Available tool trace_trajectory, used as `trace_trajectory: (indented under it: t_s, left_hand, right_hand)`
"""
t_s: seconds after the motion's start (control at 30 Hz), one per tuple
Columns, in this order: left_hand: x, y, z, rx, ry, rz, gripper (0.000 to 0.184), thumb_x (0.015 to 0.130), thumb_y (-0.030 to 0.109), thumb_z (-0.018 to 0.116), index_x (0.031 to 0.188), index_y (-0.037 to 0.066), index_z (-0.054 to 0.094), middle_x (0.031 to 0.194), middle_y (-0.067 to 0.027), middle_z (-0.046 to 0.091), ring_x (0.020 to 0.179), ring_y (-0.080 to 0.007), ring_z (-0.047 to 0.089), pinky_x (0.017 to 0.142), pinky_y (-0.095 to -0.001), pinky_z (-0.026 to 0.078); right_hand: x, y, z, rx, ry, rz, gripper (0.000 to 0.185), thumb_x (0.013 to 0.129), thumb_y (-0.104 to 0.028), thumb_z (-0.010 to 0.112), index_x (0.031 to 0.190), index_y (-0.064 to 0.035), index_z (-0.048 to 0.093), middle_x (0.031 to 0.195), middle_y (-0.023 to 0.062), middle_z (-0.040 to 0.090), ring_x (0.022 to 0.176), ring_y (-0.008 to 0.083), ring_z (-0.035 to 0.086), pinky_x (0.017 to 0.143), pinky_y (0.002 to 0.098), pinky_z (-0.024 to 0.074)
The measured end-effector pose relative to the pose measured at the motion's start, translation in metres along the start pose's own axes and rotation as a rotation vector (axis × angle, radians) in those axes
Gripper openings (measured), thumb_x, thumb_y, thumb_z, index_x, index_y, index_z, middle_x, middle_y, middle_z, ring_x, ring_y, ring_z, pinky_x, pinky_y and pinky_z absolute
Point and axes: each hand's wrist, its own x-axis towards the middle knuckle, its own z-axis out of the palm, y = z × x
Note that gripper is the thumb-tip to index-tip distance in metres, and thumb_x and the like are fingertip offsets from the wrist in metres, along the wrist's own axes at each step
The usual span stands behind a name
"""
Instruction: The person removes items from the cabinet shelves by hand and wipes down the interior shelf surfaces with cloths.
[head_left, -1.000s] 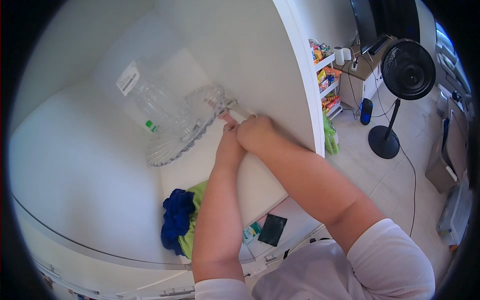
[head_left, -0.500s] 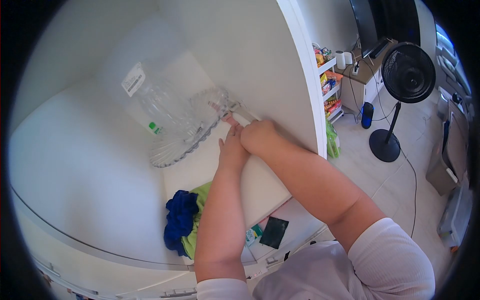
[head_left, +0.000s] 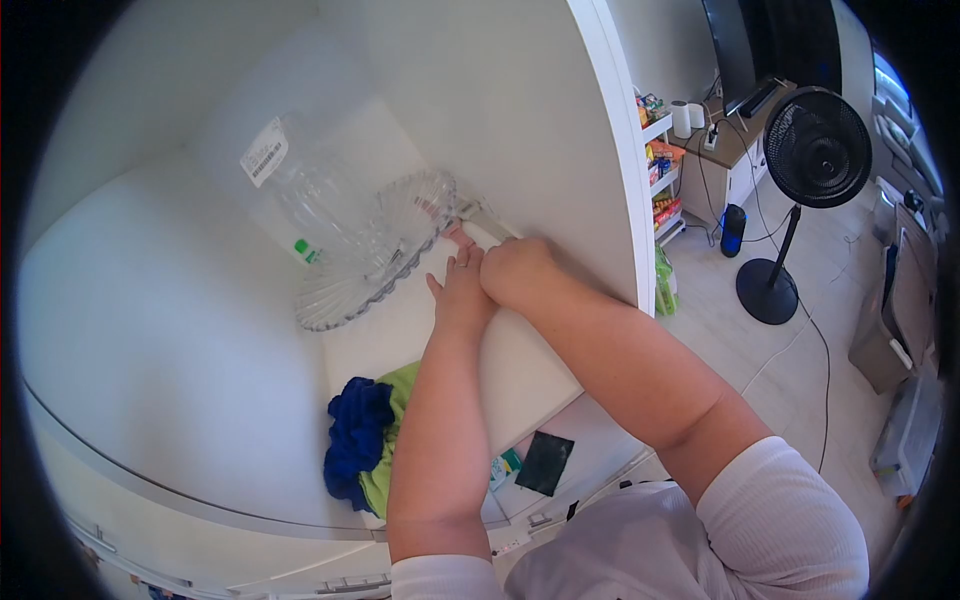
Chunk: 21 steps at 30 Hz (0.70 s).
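Both my arms reach into a white cabinet. My left hand lies low over the cabinet floor, fingers stretched forward and thumb apart. Its fingertips are at a small pink object whose kind I cannot make out. Right beside it, my right hand is closed against the side wall, its fingers curled out of sight; whatever it grips is hidden. A clear, scallop-edged glass dish leans in the corner ahead of my left hand. Behind it is clear plastic with a white barcode label and a green cap.
Blue cloth and green cloth lie left of my left forearm. A dark flat pad sits below the cabinet floor's front edge. The cabinet wall's white edge rises on the right, with a black fan beyond.
My left hand has shifted slightly left and its thumb has spread farther from the fingers. My right hand stays closed in nearly the same spot.
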Motion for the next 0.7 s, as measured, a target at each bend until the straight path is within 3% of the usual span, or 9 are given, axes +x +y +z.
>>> trace_trajectory:
  t_s: [0.17,0.47,0.7]
  left_hand:
    - [0.0011,0.0009,-0.0013,0.018,-0.042,-0.015,0.065,0.083,0.038,0.054,0.137,0.009,0.033,0.146,-0.0125,0.027,0.133,-0.0358,0.027,0.103,-0.064,0.017]
    - [-0.0014,0.0029,-0.0034,-0.011,-0.035,-0.026,0.067,0.083,0.039,0.054,0.139,0.01,0.03,0.146,-0.0155,0.027,0.133,-0.0377,0.026,0.103,-0.0636,0.017]
    - [-0.0026,0.0012,-0.002,-0.034,-0.011,-0.02,0.063,0.084,0.039,0.052,0.137,0.011,0.032,0.145,-0.0151,0.028,0.133,-0.0379,0.027,0.103,-0.0638,0.017]
  right_hand:
    - [0.003,0.0011,0.0024,-0.003,0.009,-0.021,0.036,0.083,-0.015,0.056,0.118,-0.0077,0.06,0.117,0.0083,0.061,0.102,0.0237,0.062,0.079,0.0406,0.0496]
    - [0.0021,-0.0027,0.0027,0.07,0.058,0.049,0.037,0.084,-0.017,0.053,0.118,-0.0059,0.059,0.121,0.0119,0.058,0.114,0.0287,0.052,0.08,0.0444,0.0487]
    - [0.0012,-0.0012,0.0042,0.003,0.072,-0.024,0.036,0.085,-0.018,0.051,0.118,-0.005,0.059,0.119,0.0126,0.059,0.11,0.0276,0.055,0.08,0.0422,0.0492]
